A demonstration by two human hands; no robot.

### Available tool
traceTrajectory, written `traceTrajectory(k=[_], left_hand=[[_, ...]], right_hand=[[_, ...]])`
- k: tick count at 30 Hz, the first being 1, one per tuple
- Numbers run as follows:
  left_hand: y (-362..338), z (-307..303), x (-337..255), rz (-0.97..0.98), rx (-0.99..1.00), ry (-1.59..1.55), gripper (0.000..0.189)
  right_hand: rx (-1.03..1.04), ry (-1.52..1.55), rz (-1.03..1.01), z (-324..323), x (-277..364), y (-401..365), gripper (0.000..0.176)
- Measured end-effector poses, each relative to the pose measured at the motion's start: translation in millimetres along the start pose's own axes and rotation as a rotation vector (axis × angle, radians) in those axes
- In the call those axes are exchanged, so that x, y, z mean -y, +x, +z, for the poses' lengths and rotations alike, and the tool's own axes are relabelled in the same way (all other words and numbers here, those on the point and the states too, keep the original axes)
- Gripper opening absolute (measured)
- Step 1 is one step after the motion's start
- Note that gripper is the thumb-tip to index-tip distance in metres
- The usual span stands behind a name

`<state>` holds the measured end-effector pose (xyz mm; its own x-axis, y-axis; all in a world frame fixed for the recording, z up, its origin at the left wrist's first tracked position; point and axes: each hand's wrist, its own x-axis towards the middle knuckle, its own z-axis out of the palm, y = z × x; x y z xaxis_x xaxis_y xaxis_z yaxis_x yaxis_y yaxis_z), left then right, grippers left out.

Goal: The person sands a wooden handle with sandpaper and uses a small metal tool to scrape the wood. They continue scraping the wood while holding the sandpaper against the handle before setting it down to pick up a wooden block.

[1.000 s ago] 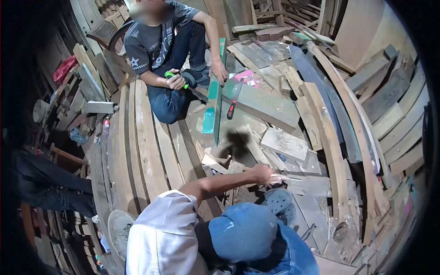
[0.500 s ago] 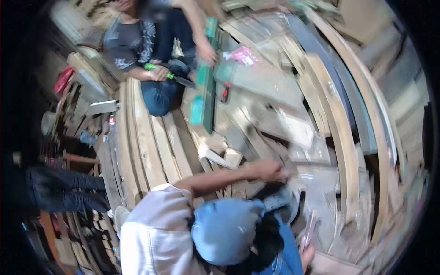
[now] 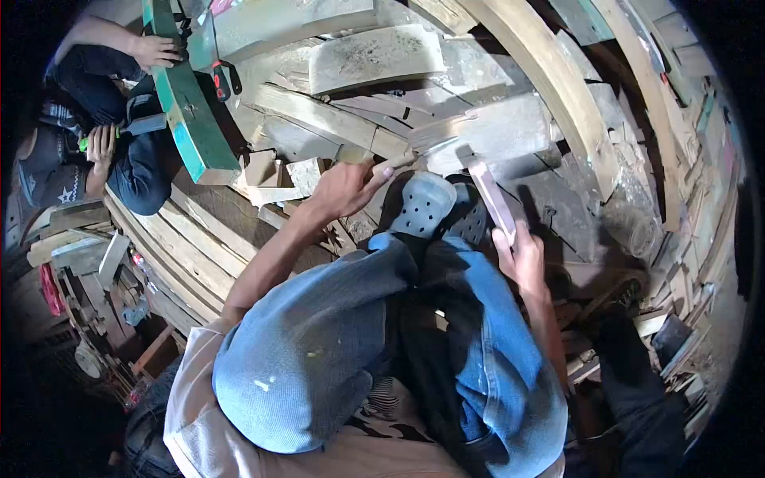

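Note:
My left hand (image 3: pixel 344 190) is closed around a slim wooden-handled tool (image 3: pixel 398 161) that points toward a pale wooden block (image 3: pixel 510 129) beyond my shoes. Its far end overlaps the block in this view, and I cannot tell what kind of tool it is. In my right hand (image 3: pixel 522 259), beside my right knee, is a long pale flat bar (image 3: pixel 494 195) with a dark tip angled up toward the block. My perforated shoes (image 3: pixel 426 203) are between the two hands.
At upper left, a co-worker's hand (image 3: pixel 155 52) rests on a green-painted beam (image 3: pixel 179 103); their other hand (image 3: pixel 101 145) holds a green-handled tool. A red-and-black-handled tool (image 3: pixel 221 82) lies near it. Curved timbers (image 3: pixel 550 80), long planks (image 3: pixel 183 247) and offcuts (image 3: pixel 271 171) surround me.
My view has swung, so the co-worker and green beam now appear farther left. Both my hands and the things they hold now show more clearly, in front of my knees.

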<state>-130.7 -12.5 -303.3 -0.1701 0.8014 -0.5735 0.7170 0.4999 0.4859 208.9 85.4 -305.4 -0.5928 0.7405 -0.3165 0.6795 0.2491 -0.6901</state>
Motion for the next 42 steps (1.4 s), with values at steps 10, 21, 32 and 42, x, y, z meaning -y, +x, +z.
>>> traceTrajectory(k=[10,21,32,42], left_hand=[[-4.3,-5.5,-10.1,-0.078,0.033,-0.008,0.060],[-3.8,-1.2,12.4,-0.069,0.033,0.006,0.064],[10.1,-3.8,26.3,-0.011,-0.056,0.065,0.062],[16.1,-1.1,21.2,0.012,-0.067,0.044,0.056]], right_hand=[[0.058,0.060,0.032,2.5,57.7,40.1,0.043],[0.057,-0.072,0.072,1.4,50.5,25.7,0.043],[-0.015,-0.029,-0.032,9.2,51.1,26.2,0.045],[0.119,-0.159,0.043,17.7,63.4,53.2,0.051]])
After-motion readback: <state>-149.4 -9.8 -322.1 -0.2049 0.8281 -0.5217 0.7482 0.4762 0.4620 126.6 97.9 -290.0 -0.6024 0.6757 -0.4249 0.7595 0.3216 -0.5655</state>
